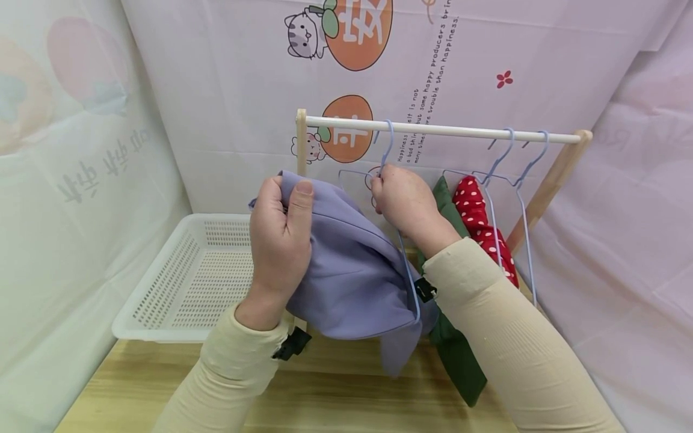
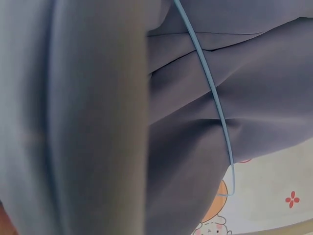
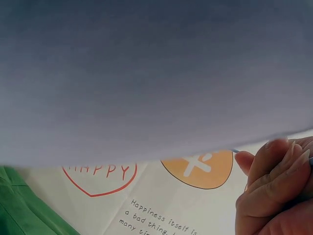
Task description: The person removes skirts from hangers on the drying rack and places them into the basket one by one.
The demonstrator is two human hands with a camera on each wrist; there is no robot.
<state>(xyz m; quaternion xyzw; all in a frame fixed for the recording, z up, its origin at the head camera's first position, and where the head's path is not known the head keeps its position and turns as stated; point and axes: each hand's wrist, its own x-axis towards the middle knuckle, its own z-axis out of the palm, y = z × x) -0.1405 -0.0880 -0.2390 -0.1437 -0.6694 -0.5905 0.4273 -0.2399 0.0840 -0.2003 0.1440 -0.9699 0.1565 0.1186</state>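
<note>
My left hand [image 1: 281,240] grips the upper left edge of a lavender-blue garment [image 1: 346,270], its thumb on top of the cloth. The garment droops from there toward the right in loose folds. With curled fingers, my right hand [image 1: 408,201] holds a light-blue wire hanger [image 1: 388,144] just below its hook, which is over the white rod [image 1: 449,129]. In the left wrist view, the hanger's wire [image 2: 215,93] crosses the garment's folds. Cloth [image 3: 146,78] fills the top of the right wrist view, above curled fingers [image 3: 269,191] at lower right.
Two more blue hangers [image 1: 527,171] hang at the rod's right, beside a green cloth item [image 1: 460,361] and a red polka-dot one [image 1: 471,204]. A white perforated basket [image 1: 157,325] stands on the wooden table [image 1: 335,397] at left. Printed sheets enclose the area.
</note>
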